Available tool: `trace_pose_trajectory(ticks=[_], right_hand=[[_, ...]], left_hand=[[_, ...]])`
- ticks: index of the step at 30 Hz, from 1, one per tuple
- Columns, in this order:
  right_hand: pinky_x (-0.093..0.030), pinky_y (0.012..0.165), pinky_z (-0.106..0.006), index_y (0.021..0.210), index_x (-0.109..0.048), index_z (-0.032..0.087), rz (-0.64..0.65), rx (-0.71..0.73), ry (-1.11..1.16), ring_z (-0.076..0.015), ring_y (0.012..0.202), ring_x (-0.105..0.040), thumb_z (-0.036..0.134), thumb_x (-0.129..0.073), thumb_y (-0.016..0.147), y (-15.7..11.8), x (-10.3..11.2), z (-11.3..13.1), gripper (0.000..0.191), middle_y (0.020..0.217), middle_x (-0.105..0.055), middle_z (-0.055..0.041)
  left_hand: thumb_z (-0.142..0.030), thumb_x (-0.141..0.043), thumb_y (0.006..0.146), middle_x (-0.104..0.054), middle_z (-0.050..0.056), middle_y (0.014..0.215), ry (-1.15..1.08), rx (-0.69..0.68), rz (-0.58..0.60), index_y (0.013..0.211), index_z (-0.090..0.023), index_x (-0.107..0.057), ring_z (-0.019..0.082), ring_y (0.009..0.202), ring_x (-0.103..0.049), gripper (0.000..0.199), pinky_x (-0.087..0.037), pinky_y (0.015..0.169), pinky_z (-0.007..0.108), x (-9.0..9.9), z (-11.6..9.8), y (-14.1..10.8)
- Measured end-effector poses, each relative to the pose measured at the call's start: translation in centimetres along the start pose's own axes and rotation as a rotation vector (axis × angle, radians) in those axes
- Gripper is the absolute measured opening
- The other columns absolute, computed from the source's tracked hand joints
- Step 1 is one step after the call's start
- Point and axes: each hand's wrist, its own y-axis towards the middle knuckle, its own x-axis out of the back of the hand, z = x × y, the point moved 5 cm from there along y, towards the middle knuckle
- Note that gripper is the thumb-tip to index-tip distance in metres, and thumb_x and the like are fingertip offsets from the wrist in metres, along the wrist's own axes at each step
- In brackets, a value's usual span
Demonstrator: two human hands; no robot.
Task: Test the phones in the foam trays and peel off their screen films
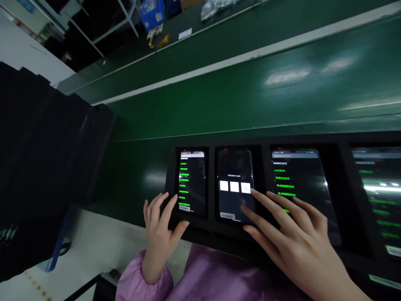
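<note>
Several lit smartphones lie face up in the slots of a black tray (211,184). Over the second phone (232,163), whose screen reads "Vibrator test" above three white buttons, is my right hand (291,234). Its fingers are spread, and one fingertip is at the rightmost button. My left hand (161,230) rests at the tray's left edge, fingers apart, beside the leftmost phone (196,179), which shows a list in green text. A third phone (296,167) with a similar list is partly hidden behind my right hand. Neither hand holds anything.
A green conveyor belt (219,100) runs behind the tray. Stacked black trays (46,167) stand at the left. At the back are a blue bin (153,16), a white paper slip (185,34) and clear plastic bags (216,7). Another phone (380,179) lies at the far right.
</note>
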Motion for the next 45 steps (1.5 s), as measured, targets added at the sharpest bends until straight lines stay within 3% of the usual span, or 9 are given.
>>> trace_pose_trajectory(ticks=[7,12,25,32,37,41,45], right_hand=[[-0.039,0.109,-0.056,0.116,-0.076,0.024,0.006,-0.022,0.001,-0.0336,0.127,-0.065,0.042,-0.052,0.111,-0.4,0.0,-0.1,0.03,0.146,-0.068,-0.0094],[-0.037,0.111,-0.055,0.115,-0.077,0.025,0.002,-0.036,0.021,-0.0327,0.128,-0.064,0.044,-0.052,0.111,-0.2,0.0,0.0,0.032,0.146,-0.068,-0.0086],[-0.036,0.112,-0.054,0.116,-0.076,0.025,-0.012,-0.032,-0.002,-0.0309,0.131,-0.062,0.045,-0.053,0.111,-0.4,-0.1,0.0,0.031,0.147,-0.067,-0.0073],[-0.034,0.112,-0.053,0.114,-0.076,0.025,-0.036,-0.027,-0.03,-0.029,0.134,-0.059,0.045,-0.05,0.112,-0.3,-0.3,0.0,0.033,0.148,-0.067,-0.007],[-0.034,0.111,-0.051,0.112,-0.076,0.026,-0.05,-0.021,-0.033,-0.0269,0.132,-0.059,0.045,-0.044,0.114,0.1,0.1,-0.1,0.037,0.143,-0.07,-0.005],[-0.032,0.112,-0.056,0.127,-0.073,0.027,-0.062,-0.063,-0.093,-0.031,0.135,-0.057,0.049,-0.045,0.113,1.4,0.3,-0.6,0.039,0.154,-0.062,-0.0071],[-0.034,0.11,-0.061,0.123,-0.073,0.026,-0.098,-0.09,-0.153,-0.0362,0.133,-0.059,0.048,-0.05,0.111,1.5,2.7,-2.0,0.034,0.154,-0.061,-0.0095]], left_hand=[[-0.055,-0.052,0.106,-0.056,0.012,0.152,0.062,-0.066,-0.012,0.143,-0.033,-0.068,0.035,0.146,-0.048,0.046,-0.015,0.131,0.068,0.1,-1.4,0.7],[-0.064,-0.046,0.105,-0.059,0.014,0.139,-0.075,-0.126,-0.185,0.154,-0.023,-0.054,0.032,0.137,-0.055,0.064,-0.018,0.133,0.063,1.2,-3.7,0.8],[-0.073,-0.043,0.103,-0.054,0.017,0.148,-0.032,-0.241,-0.007,0.151,-0.023,-0.059,0.034,0.142,-0.048,0.071,-0.009,0.133,0.063,-0.7,-7.7,3.9],[-0.081,-0.035,0.099,-0.056,0.018,0.148,-0.038,-0.313,0.014,0.147,-0.021,-0.063,0.035,0.143,-0.047,0.082,-0.002,0.133,0.061,-1.1,-10.1,6.1],[-0.082,-0.037,0.098,-0.057,0.018,0.148,-0.03,-0.341,0.023,0.146,-0.021,-0.065,0.036,0.143,-0.047,0.082,-0.002,0.132,0.061,-1.5,-10.4,6.4],[-0.079,-0.037,0.1,-0.057,0.019,0.147,-0.028,-0.374,0.0,0.144,-0.02,-0.066,0.034,0.143,-0.048,0.079,-0.003,0.133,0.059,-1.5,-9.9,5.9],[-0.075,-0.042,0.101,-0.059,0.018,0.144,-0.043,-0.381,-0.01,0.142,-0.021,-0.066,0.032,0.14,-0.051,0.073,-0.005,0.134,0.058,-1.2,-9.4,4.8]])
